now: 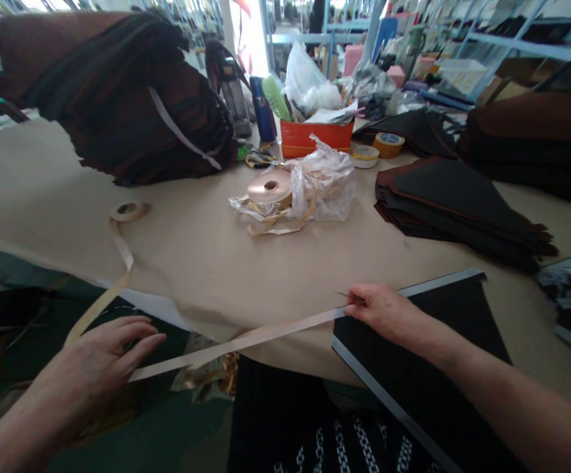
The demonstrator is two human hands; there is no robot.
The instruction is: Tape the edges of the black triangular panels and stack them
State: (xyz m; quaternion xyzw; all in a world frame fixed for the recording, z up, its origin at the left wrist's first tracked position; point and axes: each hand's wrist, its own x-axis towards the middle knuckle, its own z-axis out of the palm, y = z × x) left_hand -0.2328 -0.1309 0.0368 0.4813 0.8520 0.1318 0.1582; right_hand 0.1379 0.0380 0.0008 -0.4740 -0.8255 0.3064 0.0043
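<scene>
A pale, narrow strip of tape (265,337) stretches taut between my two hands. My left hand (112,355), low on the left past the table's edge, has its fingers curled around the tape, which runs back to a roll (127,211) on the table. At the upper left corner of a black panel (443,335), my right hand (378,309) pinches the strip down. A thin, pointed metal tool (357,299) pokes out from its fingertips; its kind is unclear. Lighter tape lines the panel's top and left edges. My palm and wrist cover part of the panel.
A tall stack of dark pieces (132,98) stands at the back left. Behind the middle are a tape roll in plastic (270,187), an orange box (315,138) and scissors (260,158). More dark stacked pieces (453,203) lie right. The table edge (206,338) curves past my left hand.
</scene>
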